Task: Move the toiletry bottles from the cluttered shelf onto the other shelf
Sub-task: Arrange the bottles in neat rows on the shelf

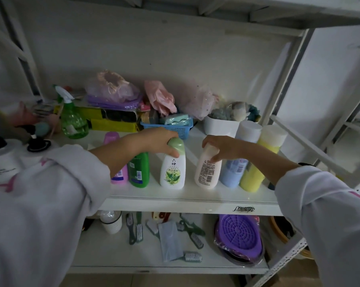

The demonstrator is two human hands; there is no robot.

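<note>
Task looks barely underway, my judgement: a full row of bottles stands along the near edge of the cluttered shelf [187,200], none visibly relocated, and which shelf is the target I cannot tell. Left to right in that row: pink bottle [118,177], mostly behind my left forearm; green bottle [139,170]; white bottle with green cap [172,165]; peach bottle [208,167]; blue bottle [235,168]; yellow bottle [257,162]. My left hand [154,141] comes in from the near left, forearm across the pink and green ones, fingers and thumb curled over the green cap: left grip holds the white bottle at its top. My right hand [222,149] reaches in from the near right, wrist bent down, fingers wrapped on the cap end of the peach bottle: right grip holds that one. The peach bottle leans left, its base looks to be on the shelf; the white one is upright, lifted or not I cannot tell. So two are grasped, four more are left in the row, plus pump bottles [0,156] at far left if they count. Behind the row: green spray bottle [72,121], blue basket [170,126], bagged stuff. Lower shelf [104,251] holds brushes and a purple basin [240,237].
</note>
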